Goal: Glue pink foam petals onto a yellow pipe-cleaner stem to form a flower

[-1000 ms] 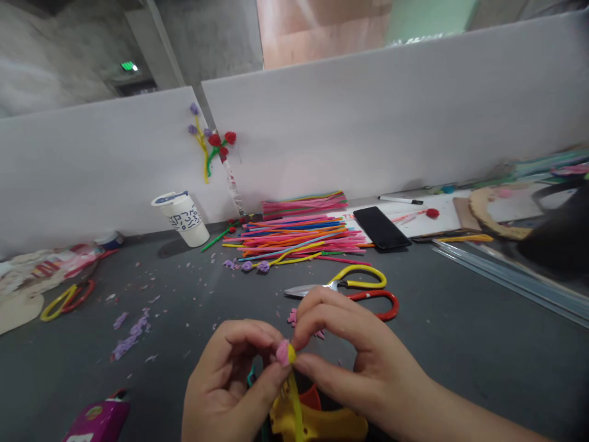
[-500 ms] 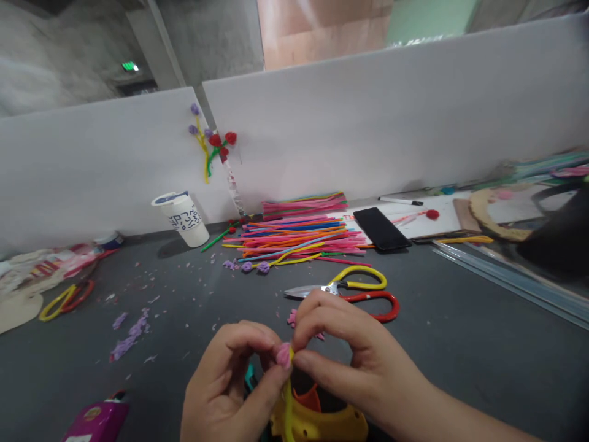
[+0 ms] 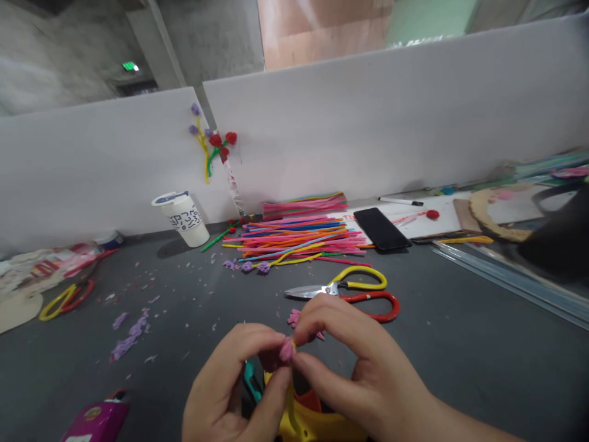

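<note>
Between the fingertips of my two hands is a small pink flower bud (image 3: 288,350) on a yellow stem (image 3: 291,402) that hangs down. My left hand (image 3: 237,383) pinches the bud from the left, thumb below and fingers above. My right hand (image 3: 356,362) pinches it from the right, near where the stem joins. Below my hands lies a yellow tool (image 3: 338,423) with an orange part, mostly hidden. A teal object (image 3: 252,380) shows partly behind my left hand. Past my fingers are pink scraps (image 3: 293,317) and scissors (image 3: 329,290) with yellow and red handles.
Colored craft stems (image 3: 299,236) are piled at the middle back, beside a phone (image 3: 381,228). A white cup (image 3: 188,224) stands left of them. Purple scraps (image 3: 133,334), more scissors (image 3: 69,301) and a purple box (image 3: 96,420) lie left. White panels (image 3: 391,123) rise behind; clear strips (image 3: 510,282) lie right.
The pink bud has turned a little and shifted slightly right and up between my fingertips. My left fingers have moved slightly, showing more of the teal object. The rest is the same.
</note>
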